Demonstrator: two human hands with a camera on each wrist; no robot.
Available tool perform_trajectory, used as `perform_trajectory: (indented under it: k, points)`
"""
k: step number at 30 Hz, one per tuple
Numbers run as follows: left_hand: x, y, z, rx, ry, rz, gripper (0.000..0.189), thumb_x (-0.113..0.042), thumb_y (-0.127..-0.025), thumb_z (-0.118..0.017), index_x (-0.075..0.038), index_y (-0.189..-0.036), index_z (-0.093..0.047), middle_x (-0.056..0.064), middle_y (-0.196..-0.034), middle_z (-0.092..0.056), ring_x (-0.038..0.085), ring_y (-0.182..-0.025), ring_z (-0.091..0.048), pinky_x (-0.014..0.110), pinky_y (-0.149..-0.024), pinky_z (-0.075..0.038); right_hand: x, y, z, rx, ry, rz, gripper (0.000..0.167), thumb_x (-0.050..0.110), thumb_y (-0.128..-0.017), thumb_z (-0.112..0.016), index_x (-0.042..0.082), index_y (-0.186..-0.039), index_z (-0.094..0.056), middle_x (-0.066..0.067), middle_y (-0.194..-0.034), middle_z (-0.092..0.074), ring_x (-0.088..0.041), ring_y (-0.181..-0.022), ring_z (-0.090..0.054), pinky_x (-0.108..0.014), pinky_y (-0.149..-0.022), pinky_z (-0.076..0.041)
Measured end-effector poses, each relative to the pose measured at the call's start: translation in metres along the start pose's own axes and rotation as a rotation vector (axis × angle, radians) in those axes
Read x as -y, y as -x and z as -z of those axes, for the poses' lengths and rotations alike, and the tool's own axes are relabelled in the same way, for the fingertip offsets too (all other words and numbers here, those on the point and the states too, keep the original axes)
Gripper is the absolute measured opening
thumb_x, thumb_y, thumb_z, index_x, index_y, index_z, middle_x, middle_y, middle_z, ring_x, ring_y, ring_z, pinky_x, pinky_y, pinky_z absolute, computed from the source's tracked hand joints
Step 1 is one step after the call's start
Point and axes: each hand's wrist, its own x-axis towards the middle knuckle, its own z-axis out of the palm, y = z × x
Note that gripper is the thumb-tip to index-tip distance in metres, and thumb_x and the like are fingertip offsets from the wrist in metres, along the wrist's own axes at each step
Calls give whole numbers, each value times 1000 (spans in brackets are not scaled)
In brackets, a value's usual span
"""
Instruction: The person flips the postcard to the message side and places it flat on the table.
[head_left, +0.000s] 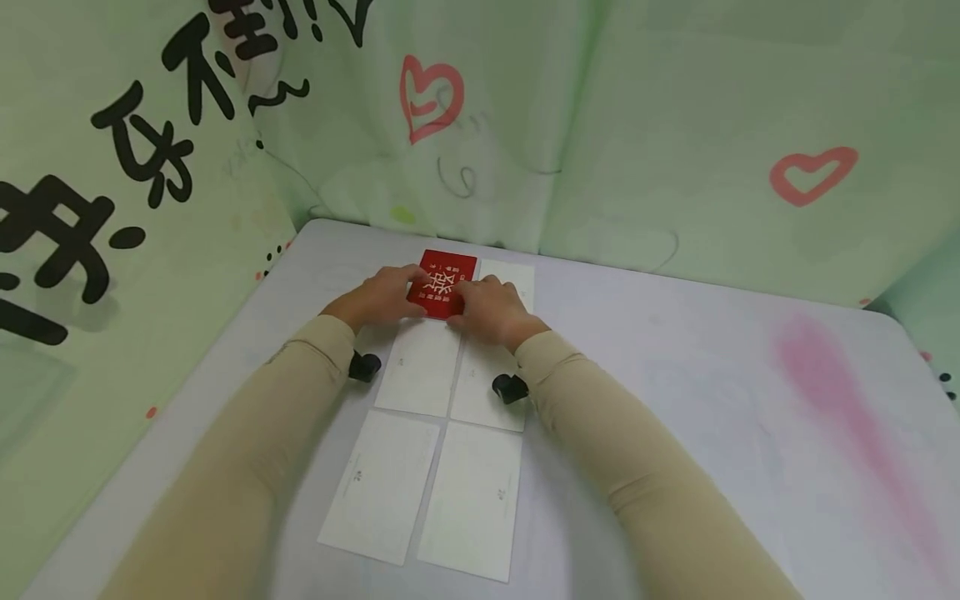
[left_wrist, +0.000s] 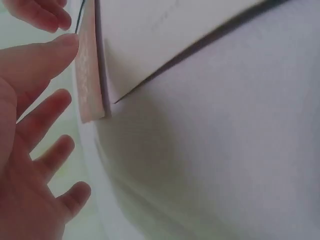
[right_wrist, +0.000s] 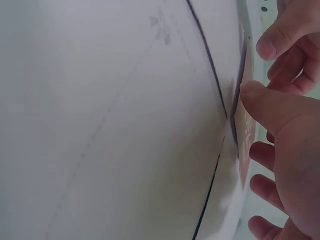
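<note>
A red card point(head_left: 442, 282) with white printed characters lies at the far end of two columns of white cards. My left hand point(head_left: 385, 295) is at its left edge, the thumb by the card's near side and the other fingers spread, as the left wrist view shows. From the right, my right hand point(head_left: 491, 310) reaches over the card's right edge. Its thumb point(right_wrist: 255, 95) appears to touch the near edge, with the fingers loosely spread. Beneath my right wrist lies a white card point(head_left: 487, 387); another white card point(head_left: 420, 367) sits to its left.
Nearer me lie two more white cards, the left card point(head_left: 382, 483) and the right card point(head_left: 472, 500). A further white card point(head_left: 517, 273) is partly behind my right hand. The white table point(head_left: 660, 400) meets a pale green curtain point(head_left: 637, 125) at the back.
</note>
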Motion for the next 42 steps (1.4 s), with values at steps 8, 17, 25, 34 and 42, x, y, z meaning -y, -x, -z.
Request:
perform_trajectory:
  k: [8,17,25,34,42]
  points:
    - [2,-7,-4,25,-29,43,58,-25,-94,-70,-11,-144,-44,12,-147,-48,31,-135,-41,55,-113,-27,-3,-5,-3,14,-24,-23,58,45,-95,-66,12,-140,-52,-8,-129,-60,-27,-118,-45,-46,-102,-38]
    - [0,-7,-3,19,-48,21,54,-19,-93,-68,-8,-141,-44,14,-147,-49,32,-135,-44,59,-113,-22,-2,-10,-4,-19,61,32,40,36,-105,-48,8,-132,-54,-14,-116,-65,-29,-109,-56,-45,-102,-36]
    - [6,-6,-4,-215,109,-13,37,-2,-97,-49,-8,-133,-45,12,-130,-64,31,-122,-55,46,-104,-38,-5,-14,2,-128,63,21,37,16,-103,-46,7,-138,-50,-16,-118,-68,-32,-105,-64,-43,-98,-43]
    - [-6,1,13,-545,252,-176,37,-6,-100,-60,-3,-134,-45,20,-113,-69,32,-99,-65,44,-86,-48,-8,-11,29,-474,-467,20,38,8,-101,-55,-2,-137,-48,-16,-107,-64,-29,-94,-62,-40,-87,-50]
    - [-15,1,13,-701,426,-237,35,-4,-96,-66,-1,-127,-51,18,-111,-67,30,-101,-67,41,-86,-52,-9,-10,31,-635,-679,-49,21,10,-99,-62,-1,-115,-54,-13,-105,-65,-25,-99,-65,-35,-84,-51]
